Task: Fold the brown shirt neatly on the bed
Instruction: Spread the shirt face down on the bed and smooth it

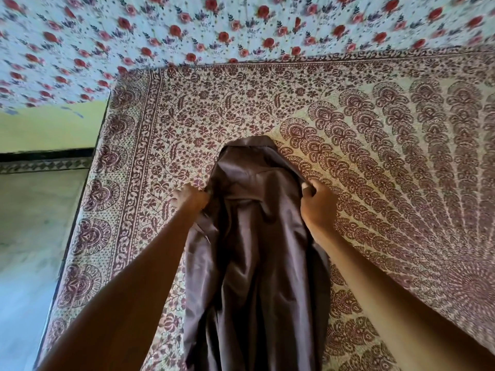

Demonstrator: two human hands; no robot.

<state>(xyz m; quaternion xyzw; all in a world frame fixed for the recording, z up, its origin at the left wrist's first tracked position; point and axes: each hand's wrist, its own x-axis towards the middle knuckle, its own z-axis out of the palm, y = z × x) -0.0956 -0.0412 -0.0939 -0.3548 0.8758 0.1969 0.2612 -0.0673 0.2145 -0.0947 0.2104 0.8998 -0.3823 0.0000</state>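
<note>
The fingers of the left hand [190, 197] are curled shut into a fist on the left edge of the brown shirt [254, 250], the fingertips hidden in the cloth. The fingers of the right hand [318, 207] are likewise bent closed around the shirt's right edge, thumb on top, with the fingertips tucked under the fabric and out of sight. Both bare forearms run back from the shirt to the lower corners of the view, where they are cut off.

The shirt hangs gathered between the two hands, its upper end lying on the bed cover [375, 156] beyond them and its lower part falling in long creases to the bottom edge, where it is cropped. Which part is collar or sleeve is hard to make out. Beyond the shirt, a rose-printed sheet [241, 28] meets the patterned cover. Left of the shirt, past the bed's dark edge, lies a blurred floor [32, 236].
</note>
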